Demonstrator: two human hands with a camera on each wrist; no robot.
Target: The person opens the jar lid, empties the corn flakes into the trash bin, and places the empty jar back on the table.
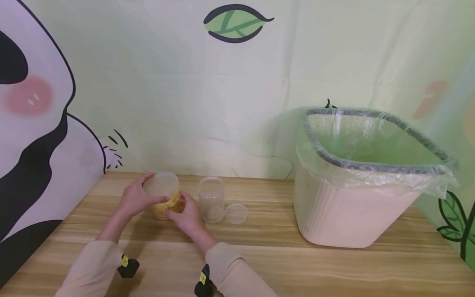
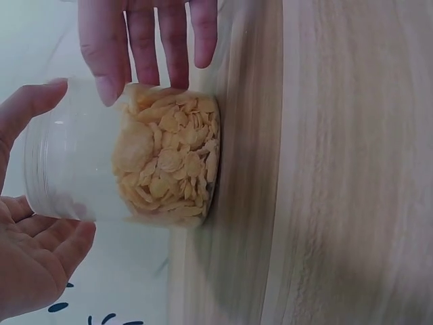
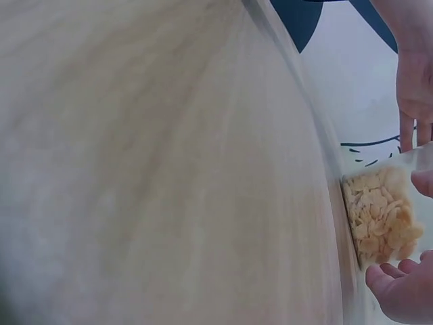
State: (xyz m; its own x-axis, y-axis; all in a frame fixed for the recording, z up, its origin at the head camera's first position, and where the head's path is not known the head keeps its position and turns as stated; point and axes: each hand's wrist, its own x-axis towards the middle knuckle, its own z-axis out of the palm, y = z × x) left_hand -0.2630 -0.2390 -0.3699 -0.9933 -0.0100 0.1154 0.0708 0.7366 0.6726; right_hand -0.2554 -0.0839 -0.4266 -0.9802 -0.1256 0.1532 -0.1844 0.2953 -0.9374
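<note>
A clear plastic jar of corn flakes (image 1: 171, 206) stands on the wooden table, with a translucent lid (image 1: 161, 184) on top. My left hand (image 1: 135, 198) grips the jar from above around its lid end, thumb in front and fingers on the far side. Lower down, my right hand (image 1: 188, 216) holds the jar's right side. The flakes (image 2: 169, 159) fill the bottom part in the left wrist view, where the right fingers (image 2: 141, 47) lie along the wall. In the right wrist view the jar is cut off at the right edge.
A second clear jar (image 1: 211, 202) stands right of my right hand, with a round clear lid (image 1: 236, 213) flat beside it. Farther right is a pale bin (image 1: 334, 206) lined with a plastic bag. A printed cloth backdrop (image 1: 178, 103) rises behind the table (image 1: 267, 268).
</note>
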